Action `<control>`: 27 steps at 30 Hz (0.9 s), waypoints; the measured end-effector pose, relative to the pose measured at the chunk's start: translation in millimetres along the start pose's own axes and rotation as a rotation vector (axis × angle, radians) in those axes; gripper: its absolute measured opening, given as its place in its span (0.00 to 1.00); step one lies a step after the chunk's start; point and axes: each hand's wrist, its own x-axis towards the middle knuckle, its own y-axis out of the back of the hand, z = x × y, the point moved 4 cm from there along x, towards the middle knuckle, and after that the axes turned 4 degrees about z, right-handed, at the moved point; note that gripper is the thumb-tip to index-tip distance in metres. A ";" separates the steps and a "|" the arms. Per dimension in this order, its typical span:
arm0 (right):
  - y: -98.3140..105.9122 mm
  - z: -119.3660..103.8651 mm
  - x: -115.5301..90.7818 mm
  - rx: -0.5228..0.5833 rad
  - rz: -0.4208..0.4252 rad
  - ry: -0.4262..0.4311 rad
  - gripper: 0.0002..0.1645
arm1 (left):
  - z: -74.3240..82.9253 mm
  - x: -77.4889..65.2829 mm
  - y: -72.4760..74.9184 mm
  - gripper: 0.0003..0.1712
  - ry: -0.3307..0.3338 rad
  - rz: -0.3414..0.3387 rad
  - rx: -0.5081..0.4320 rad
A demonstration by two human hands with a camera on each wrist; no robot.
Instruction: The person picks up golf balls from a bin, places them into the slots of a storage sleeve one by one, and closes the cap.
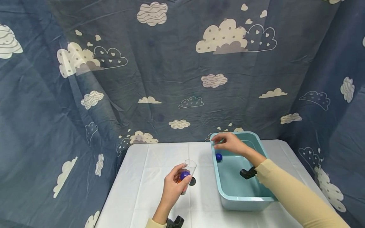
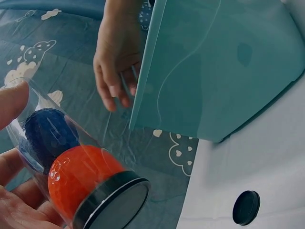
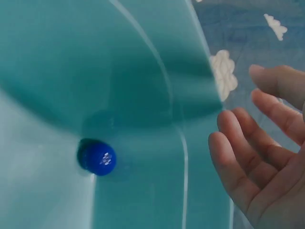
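Note:
My left hand (image 1: 172, 186) grips a clear plastic tube (image 2: 62, 157) with a dark cap on its bottom end. Inside the tube lie an orange ball (image 2: 83, 179) by the cap and a dark blue ball (image 2: 50, 136) above it. In the head view my right hand (image 1: 229, 143) is over the left rim of a light teal bin (image 1: 242, 190), its fingers loosely bent and nothing between them. A blue ball (image 3: 101, 159) sits on the bin floor against the wall, below and apart from that hand.
A round black lid (image 2: 246, 208) lies on the white table (image 1: 154, 177) between the tube and the bin. Dark blue cloth (image 1: 171, 63) with cloud prints hangs behind and at both sides of the table.

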 end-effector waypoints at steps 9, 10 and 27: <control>-11.0 42.7 5.5 -0.052 -0.041 -0.173 0.23 | -2.3 0.1 -0.4 0.23 -0.002 -0.005 -0.007; -12.8 47.2 6.2 -0.057 -0.052 -0.186 0.24 | -2.7 0.2 -0.7 0.23 -0.001 -0.005 -0.006; -46.6 101.4 11.6 -0.080 -0.180 -0.369 0.31 | -5.7 1.9 8.6 0.23 -0.001 0.013 -0.009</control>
